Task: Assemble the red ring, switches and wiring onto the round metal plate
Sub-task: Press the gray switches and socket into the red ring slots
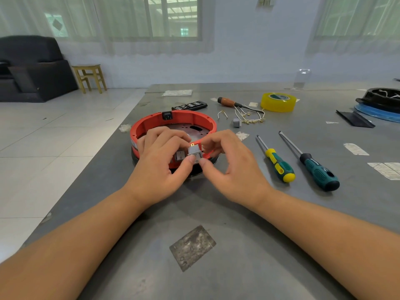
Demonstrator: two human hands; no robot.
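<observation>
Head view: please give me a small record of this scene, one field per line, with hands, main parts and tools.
left hand: thumb and fingers on the grey switch
right hand: pinches the same switch
red ring: sits on the round metal plate
second switch: already in the ring wall
loose wiring: on the table, behind the ring
screwdrivers: two, right of the ring
tape roll: yellow, far side
</observation>
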